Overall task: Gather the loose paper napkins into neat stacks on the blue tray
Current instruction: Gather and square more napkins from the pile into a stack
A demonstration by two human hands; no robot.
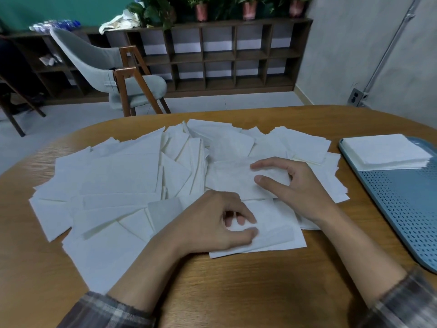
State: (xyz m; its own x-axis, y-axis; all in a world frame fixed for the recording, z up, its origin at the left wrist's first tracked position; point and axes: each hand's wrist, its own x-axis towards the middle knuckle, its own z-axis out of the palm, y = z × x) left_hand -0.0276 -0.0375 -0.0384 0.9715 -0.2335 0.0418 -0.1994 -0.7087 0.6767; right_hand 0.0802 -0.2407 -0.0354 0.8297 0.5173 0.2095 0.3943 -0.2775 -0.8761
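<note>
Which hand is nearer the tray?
Right. The right hand rests on napkins just left of the tray; the left hand sits farther left, gripping a napkin.

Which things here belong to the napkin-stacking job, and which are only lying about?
Job: loose napkins on the table; neat stack on the blue tray; left hand and right hand, both on the napkins.
Lying about: grey chair; wooden shelf; potted plants; water bottles; wall socket.
</note>
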